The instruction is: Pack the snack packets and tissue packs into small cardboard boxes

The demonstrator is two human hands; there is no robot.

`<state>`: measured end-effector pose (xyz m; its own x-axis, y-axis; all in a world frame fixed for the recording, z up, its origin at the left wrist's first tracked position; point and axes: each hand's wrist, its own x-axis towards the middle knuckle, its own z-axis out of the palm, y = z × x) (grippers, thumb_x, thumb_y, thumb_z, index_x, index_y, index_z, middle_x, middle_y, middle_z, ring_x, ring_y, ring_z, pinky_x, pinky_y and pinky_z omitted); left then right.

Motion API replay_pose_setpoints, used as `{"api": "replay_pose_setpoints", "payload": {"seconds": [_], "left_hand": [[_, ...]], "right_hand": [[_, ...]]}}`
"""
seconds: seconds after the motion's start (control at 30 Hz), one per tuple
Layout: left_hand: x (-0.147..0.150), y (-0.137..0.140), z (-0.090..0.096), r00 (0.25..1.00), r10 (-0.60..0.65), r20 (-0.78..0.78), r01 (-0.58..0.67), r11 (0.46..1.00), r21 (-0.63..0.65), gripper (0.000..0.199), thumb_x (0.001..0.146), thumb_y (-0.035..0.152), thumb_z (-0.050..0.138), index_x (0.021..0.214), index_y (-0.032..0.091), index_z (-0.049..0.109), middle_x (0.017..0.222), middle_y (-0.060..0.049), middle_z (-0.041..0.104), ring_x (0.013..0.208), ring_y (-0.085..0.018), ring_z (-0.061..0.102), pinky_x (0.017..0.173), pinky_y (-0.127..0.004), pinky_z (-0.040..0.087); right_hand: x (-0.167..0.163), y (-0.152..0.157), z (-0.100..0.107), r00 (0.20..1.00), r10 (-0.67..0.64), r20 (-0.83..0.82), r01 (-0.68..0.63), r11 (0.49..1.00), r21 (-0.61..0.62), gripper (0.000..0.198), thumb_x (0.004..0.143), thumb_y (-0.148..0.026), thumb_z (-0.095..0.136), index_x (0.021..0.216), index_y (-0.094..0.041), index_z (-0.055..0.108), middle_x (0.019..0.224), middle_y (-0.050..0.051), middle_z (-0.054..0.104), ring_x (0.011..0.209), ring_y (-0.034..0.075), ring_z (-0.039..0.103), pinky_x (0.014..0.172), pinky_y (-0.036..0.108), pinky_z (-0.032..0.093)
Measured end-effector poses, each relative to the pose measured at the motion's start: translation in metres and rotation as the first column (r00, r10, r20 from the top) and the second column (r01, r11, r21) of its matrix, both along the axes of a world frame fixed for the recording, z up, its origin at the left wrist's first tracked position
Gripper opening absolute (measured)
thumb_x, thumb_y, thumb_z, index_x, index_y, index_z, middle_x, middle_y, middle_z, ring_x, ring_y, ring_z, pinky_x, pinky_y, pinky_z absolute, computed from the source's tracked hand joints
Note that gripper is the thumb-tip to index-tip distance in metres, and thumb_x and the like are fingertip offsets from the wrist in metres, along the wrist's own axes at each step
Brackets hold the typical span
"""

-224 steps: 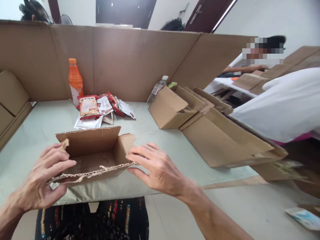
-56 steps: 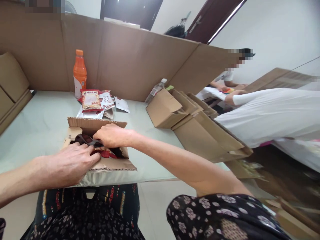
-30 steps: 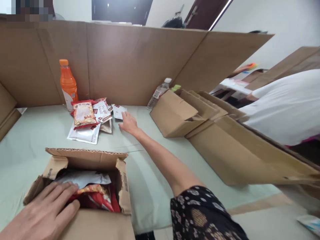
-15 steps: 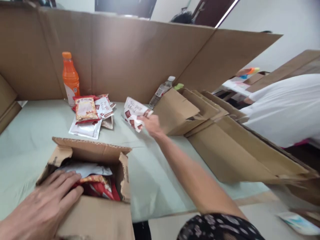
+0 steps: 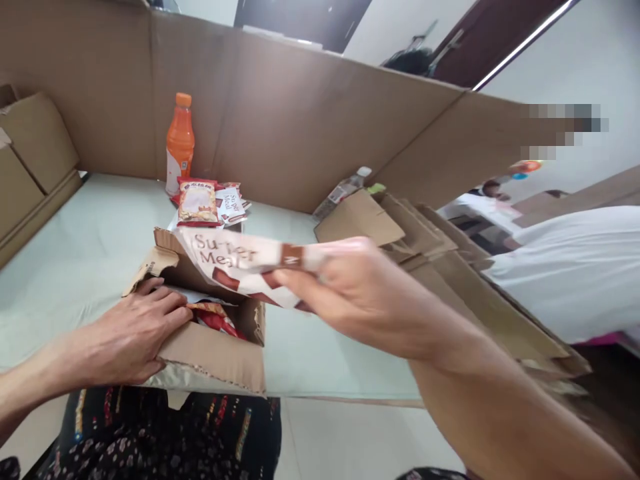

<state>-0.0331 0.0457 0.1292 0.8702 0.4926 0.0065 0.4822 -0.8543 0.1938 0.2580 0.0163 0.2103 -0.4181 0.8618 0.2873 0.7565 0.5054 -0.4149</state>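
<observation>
In my right hand point(image 5: 360, 300) is a white and brown "Super Meal" snack packet point(image 5: 227, 257), pinched at one end and held above the far right edge of a small open cardboard box point(image 5: 220, 367). My left hand point(image 5: 135, 330) grips the box at its left side, with the fingers over the rim and the thumb outside. Inside the box lie a red snack packet point(image 5: 217, 320) and a whitish packet, partly hidden by the left fingers. Behind the box a pile holds a red and cream snack packet point(image 5: 197, 203) and another Super Meal packet point(image 5: 231, 203).
An orange drink bottle point(image 5: 181, 143) stands against the tall cardboard wall point(image 5: 300, 120). A clear bottle point(image 5: 345, 192) leans at the right, beside folded cardboard boxes point(image 5: 363, 217). More boxes point(image 5: 40, 140) stand at the left. A person in a white top point(image 5: 555, 273) is at the far right.
My right hand has brought the Super Meal packet from the back of the table toward me and over the box. My left hand stays on the box. The view has shifted.
</observation>
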Motion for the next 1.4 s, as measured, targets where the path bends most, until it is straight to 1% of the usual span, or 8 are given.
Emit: {"api": "replay_pose_setpoints", "payload": {"seconds": [0.1,0.3,0.53,0.9,1.03,1.13,1.27,1.4], "left_hand": [[0.001,0.0,0.002,1.0,-0.014,-0.021,0.015,1.0,0.015,0.041,0.072,0.012,0.063,0.112,0.02,0.063,0.121,-0.012,0.07,0.119,-0.035,0.063,0.106,-0.051,0.049],[-0.001,-0.001,-0.001,0.999,-0.029,-0.016,0.029,0.999,0.037,0.038,0.072,0.012,0.062,0.109,0.016,0.063,0.118,-0.014,0.068,0.116,-0.035,0.063,0.101,-0.05,0.052],[-0.002,0.003,-0.007,0.999,-0.046,-0.001,0.046,0.996,0.075,0.044,0.07,0.014,0.063,0.114,0.016,0.062,0.116,-0.014,0.068,0.111,-0.035,0.063,0.099,-0.051,0.052],[-0.01,0.002,-0.015,0.989,-0.049,0.139,0.045,0.999,0.028,0.041,0.08,0.021,0.069,0.12,0.02,0.062,0.124,-0.014,0.069,0.119,-0.034,0.065,0.105,-0.049,0.051],[-0.007,0.004,-0.015,0.992,-0.059,0.11,0.054,0.998,0.04,0.059,0.076,0.017,0.069,0.134,0.019,0.058,0.131,-0.016,0.067,0.125,-0.038,0.062,0.106,-0.055,0.052],[-0.014,-0.004,-0.006,0.985,-0.071,0.156,0.058,0.995,0.087,0.066,0.075,0.009,0.062,0.14,0.02,0.053,0.141,-0.016,0.063,0.133,-0.037,0.059,0.108,-0.055,0.054],[-0.043,-0.021,0.009,0.923,-0.01,0.385,-0.076,0.975,0.207,0.058,0.093,0.011,0.055,0.146,0.035,0.046,0.158,-0.005,0.052,0.151,-0.03,0.045,0.122,-0.053,0.046],[-0.071,-0.015,-0.003,0.796,0.26,0.547,-0.353,0.933,0.07,0.066,0.097,0.032,0.064,0.156,0.044,0.037,0.162,-0.001,0.046,0.146,-0.031,0.05,0.123,-0.058,0.044]], "right_hand": [[-0.045,0.022,0.0,0.941,0.051,0.334,-0.021,0.996,-0.091,0.027,0.095,-0.015,0.052,0.076,-0.02,0.07,0.06,0.002,0.062,0.052,0.013,0.046,0.055,0.03,0.032],[-0.065,0.049,-0.034,0.815,0.107,0.569,0.102,0.941,-0.324,0.02,0.094,-0.014,0.056,0.092,-0.017,0.075,0.091,0.009,0.079,0.079,0.019,0.067,0.062,0.03,0.031],[-0.059,0.045,-0.028,0.821,0.082,0.565,0.108,0.949,-0.295,0.036,0.095,-0.038,0.066,0.125,-0.018,0.07,0.116,0.013,0.079,0.103,0.027,0.073,0.074,0.031,0.045],[-0.072,0.063,-0.041,0.629,0.315,0.711,0.018,0.908,-0.418,0.029,0.088,-0.005,0.055,0.1,-0.012,0.08,0.098,0.018,0.082,0.087,0.026,0.077,0.065,0.029,0.044],[-0.075,0.069,-0.043,0.616,0.392,0.684,-0.011,0.872,-0.489,0.028,0.09,-0.007,0.056,0.102,-0.012,0.081,0.1,0.017,0.082,0.09,0.026,0.078,0.066,0.029,0.047],[-0.063,0.063,-0.036,0.745,0.35,0.567,-0.067,0.886,-0.46,0.028,0.095,-0.012,0.056,0.108,-0.015,0.08,0.106,0.013,0.082,0.095,0.024,0.077,0.077,0.031,0.054],[-0.02,0.028,-0.027,0.988,0.114,0.1,-0.107,0.991,-0.076,0.03,0.101,-0.024,0.054,0.122,-0.024,0.076,0.123,0.005,0.079,0.11,0.021,0.074,0.099,0.036,0.057],[0.015,-0.01,-0.05,0.983,-0.063,-0.175,0.078,0.994,0.081,0.023,0.1,-0.028,0.059,0.111,-0.029,0.079,0.109,0.004,0.082,0.099,0.021,0.077,0.095,0.037,0.062]]}}
